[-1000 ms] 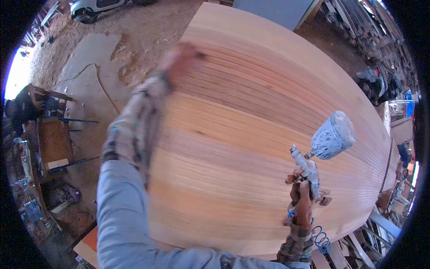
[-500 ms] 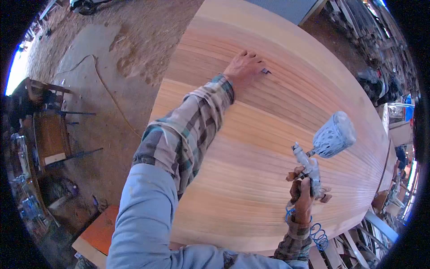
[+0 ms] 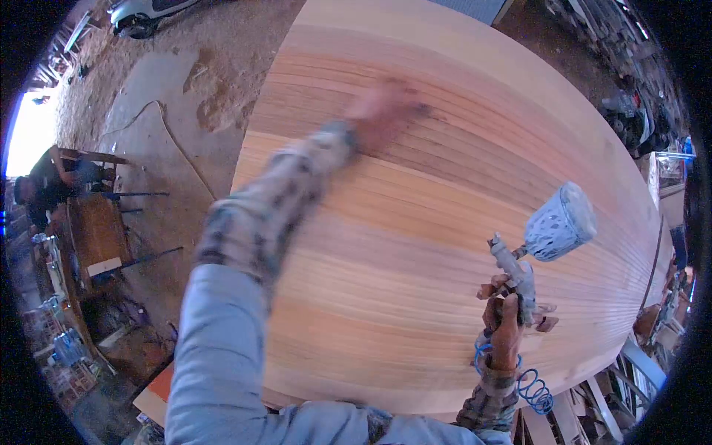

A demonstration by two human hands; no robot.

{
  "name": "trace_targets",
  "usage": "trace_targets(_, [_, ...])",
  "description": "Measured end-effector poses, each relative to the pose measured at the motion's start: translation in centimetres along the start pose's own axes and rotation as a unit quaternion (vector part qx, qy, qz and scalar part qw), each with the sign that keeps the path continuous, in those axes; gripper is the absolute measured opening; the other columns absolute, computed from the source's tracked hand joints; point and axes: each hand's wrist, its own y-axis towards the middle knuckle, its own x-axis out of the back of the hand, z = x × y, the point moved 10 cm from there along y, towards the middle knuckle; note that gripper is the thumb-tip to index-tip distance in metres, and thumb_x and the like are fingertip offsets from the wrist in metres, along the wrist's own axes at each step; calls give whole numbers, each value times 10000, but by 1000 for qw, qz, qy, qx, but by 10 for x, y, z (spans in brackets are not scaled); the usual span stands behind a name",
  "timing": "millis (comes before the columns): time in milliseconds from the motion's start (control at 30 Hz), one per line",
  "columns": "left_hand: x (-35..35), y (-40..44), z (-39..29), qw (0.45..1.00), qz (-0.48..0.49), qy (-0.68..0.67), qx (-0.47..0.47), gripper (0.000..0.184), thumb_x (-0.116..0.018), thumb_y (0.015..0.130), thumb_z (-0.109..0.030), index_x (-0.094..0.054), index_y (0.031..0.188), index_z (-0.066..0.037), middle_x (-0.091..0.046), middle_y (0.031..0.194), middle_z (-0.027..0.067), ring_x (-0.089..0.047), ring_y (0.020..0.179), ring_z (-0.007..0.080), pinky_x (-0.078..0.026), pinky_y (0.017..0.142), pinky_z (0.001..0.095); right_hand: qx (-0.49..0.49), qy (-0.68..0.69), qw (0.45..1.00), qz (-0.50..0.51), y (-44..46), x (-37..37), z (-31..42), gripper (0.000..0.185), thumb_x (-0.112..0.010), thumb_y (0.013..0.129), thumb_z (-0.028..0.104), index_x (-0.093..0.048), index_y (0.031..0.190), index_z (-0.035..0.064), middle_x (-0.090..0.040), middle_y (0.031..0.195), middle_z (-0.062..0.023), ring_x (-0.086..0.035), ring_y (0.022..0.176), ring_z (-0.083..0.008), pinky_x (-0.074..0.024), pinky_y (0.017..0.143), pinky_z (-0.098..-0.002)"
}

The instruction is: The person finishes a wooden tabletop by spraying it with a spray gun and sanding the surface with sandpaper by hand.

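My right hand is wrapped round the handle of a spray gun. The gun's spattered cup sticks out to the upper right, and a coiled blue hose hangs by the wrist. My left hand reaches out over the striped wooden panel, smeared by motion. A small dark piece shows at its thumb side, blurred along with the hand; what it is cannot be made out.
Left of the panel lies a dirt and concrete floor with a thin hose across it. A person sits near a chair-like wooden piece. Part of a vehicle shows at the top left. Stacked boards stand at the upper right.
The panel and my left arm sit further left in view, and the left hand is now blurred. The spray gun stays in my right hand, almost unmoved in view.
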Motion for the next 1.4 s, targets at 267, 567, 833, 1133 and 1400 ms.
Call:
trace_targets(267, [-41, -18, 45, 996, 66, -54, 34, 277, -497, 981, -198, -657, 1201, -146, -625, 1222, 101, -568, 1150, 266, -443, 1015, 427, 5, -13, 999, -40, -4, -4, 3, 448, -612, 950, 455, -592, 1146, 53, -671, 896, -49, -366, 524, -3, -253, 453, -176])
trace_targets(567, [87, -193, 206, 914, -103, -218, 325, 275, -575, 933, -183, -653, 1170, -66, -644, 1137, 116, -606, 1065, 271, -503, 930, 380, -21, 5, 999, -26, -3, -2, -1, 364, -580, 966, 392, -584, 1129, 67, -673, 882, -64, -354, 504, -3, -241, 439, -174])
trace_targets(833, [-2, 10, -17, 998, -13, -50, 32, 289, -656, 799, -199, -687, 1086, -171, -653, 1093, 74, -587, 1091, 279, -452, 958, 436, 11, -52, 998, -11, -3, -9, 10, 401, -544, 978, 426, -566, 1144, 61, -654, 893, -90, -338, 458, -16, -216, 413, -184])
trace_targets(1133, [79, -133, 166, 984, 52, 93, 146, 458, -730, 697, -133, -673, 1152, -132, -637, 1133, 74, -568, 1129, 286, -449, 999, 457, 3, -34, 999, 11, 0, 2, 1, 394, -576, 967, 403, -562, 1162, 62, -664, 886, -80, -343, 502, -9, -234, 448, -186])
trace_targets(1400, [-47, 38, -20, 994, 71, 8, 78, 181, -582, 891, -207, -700, 1024, -237, -636, 1107, 40, -572, 1132, 268, -456, 993, 430, 2, -35, 999, 1, -2, -4, 3, 468, -590, 943, 476, -572, 1160, 61, -664, 898, -70, -365, 521, -10, -267, 450, -179])
